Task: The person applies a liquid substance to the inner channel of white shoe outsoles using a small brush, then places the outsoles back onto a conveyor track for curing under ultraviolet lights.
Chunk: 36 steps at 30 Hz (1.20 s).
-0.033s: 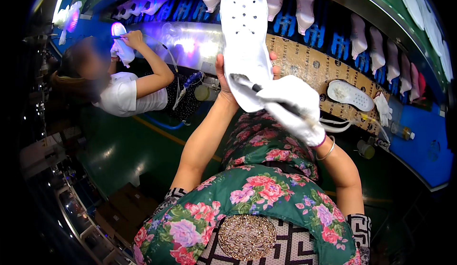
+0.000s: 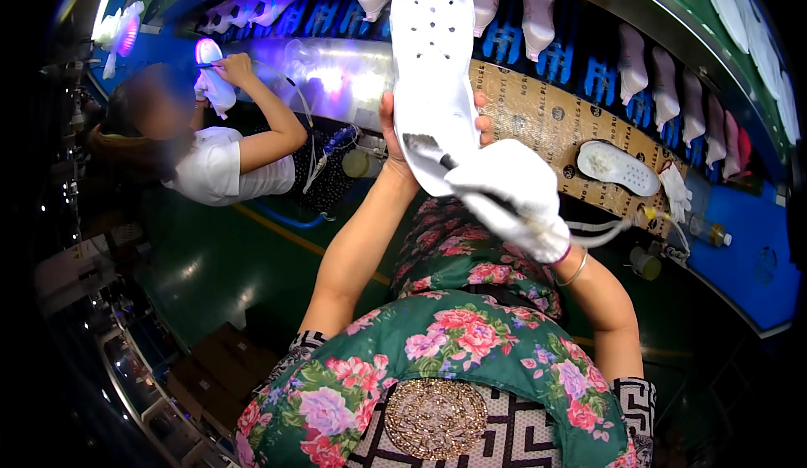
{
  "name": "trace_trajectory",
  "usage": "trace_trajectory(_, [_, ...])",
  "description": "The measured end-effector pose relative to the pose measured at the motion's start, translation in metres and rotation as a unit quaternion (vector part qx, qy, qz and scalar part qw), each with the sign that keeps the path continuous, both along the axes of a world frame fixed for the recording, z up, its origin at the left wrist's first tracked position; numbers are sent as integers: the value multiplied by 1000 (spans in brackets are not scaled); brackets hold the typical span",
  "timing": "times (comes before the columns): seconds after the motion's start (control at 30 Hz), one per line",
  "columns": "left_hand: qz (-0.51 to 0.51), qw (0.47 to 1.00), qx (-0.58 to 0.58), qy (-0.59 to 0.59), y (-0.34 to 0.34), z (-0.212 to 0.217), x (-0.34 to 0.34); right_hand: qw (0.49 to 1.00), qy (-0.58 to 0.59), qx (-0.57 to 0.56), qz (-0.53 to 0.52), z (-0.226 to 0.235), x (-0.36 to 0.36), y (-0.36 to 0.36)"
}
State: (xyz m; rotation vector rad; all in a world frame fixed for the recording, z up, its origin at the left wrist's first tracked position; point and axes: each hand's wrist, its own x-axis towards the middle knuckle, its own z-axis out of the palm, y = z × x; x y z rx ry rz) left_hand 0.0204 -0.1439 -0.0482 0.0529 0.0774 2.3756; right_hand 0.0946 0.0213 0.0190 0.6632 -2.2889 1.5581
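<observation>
A long white shoe sole [image 2: 433, 90], with small holes toward its far end, is held upright in front of me. My bare left hand [image 2: 395, 140] is closed around it from behind, thumb on the left edge and fingertips showing on the right. My right hand [image 2: 508, 191], in a white glove, is closed on the handle of a brush [image 2: 424, 145]. The dark bristles rest against the inside of the sole near its closer end. Most of the brush handle is hidden by the glove.
A second sole [image 2: 619, 168] lies on a brown printed sheet [image 2: 538, 115] to the right, beside a white glove [image 2: 675, 191]. Pale shoe uppers [image 2: 538, 18] line a blue rack. A pale hose [image 2: 601, 234] runs behind my right wrist. A co-worker [image 2: 218, 161] works at left.
My gloved right hand and the brush have shifted slightly left and down along the sole. The sole and my left hand have barely moved.
</observation>
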Motion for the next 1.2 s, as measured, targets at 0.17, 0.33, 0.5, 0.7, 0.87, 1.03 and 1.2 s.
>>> trace_trajectory(0.17, [-80,996,-34,15,-14,-2,-19,985,-138,-83,55,-1,7,-6])
trace_trajectory(0.33, [-118,989,-2,93,-13,0,-34,998,3,-19,66,-2,10,-12])
trace_trajectory(0.5, [-165,964,5,210,-9,-3,-47,965,-189,-171,54,2,9,-10])
trace_trajectory(0.7, [-174,955,14,240,-8,-9,-55,994,-96,-54,-6,0,11,-12])
trace_trajectory(0.87, [-186,949,-45,250,-5,3,-55,915,-301,-259,70,4,20,-15])
trace_trajectory(1.03, [-172,960,-107,195,-8,11,-46,960,-216,-171,-54,10,8,-6])
trace_trajectory(1.2, [-168,958,-208,100,-9,34,-46,999,29,15,-4,-7,9,-6])
